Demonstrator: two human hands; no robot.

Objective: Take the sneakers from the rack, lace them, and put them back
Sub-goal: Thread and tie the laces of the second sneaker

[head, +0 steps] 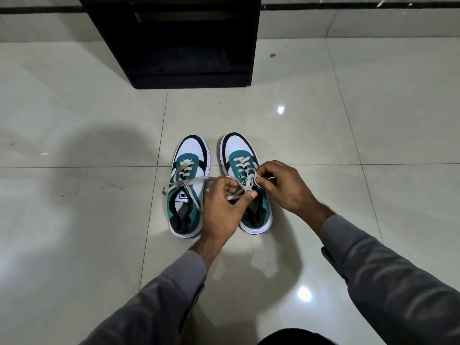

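Note:
Two teal, white and black sneakers stand side by side on the floor, toes pointing away from me. The left sneaker (pixel 189 155) has grey laces tied in a loose bow. Over the right sneaker (pixel 236 148), my left hand (pixel 221 210) pinches one end of its grey lace (pixel 246 181), and my right hand (pixel 283 188) pinches the other end near the top eyelets. The hands hide the right sneaker's tongue and part of its collar.
A black shoe rack (pixel 179 41) stands against the wall beyond the sneakers, its lower shelf open and dark. Glossy cream floor tiles (pixel 348 120) spread all around. My grey sleeves reach in from the bottom.

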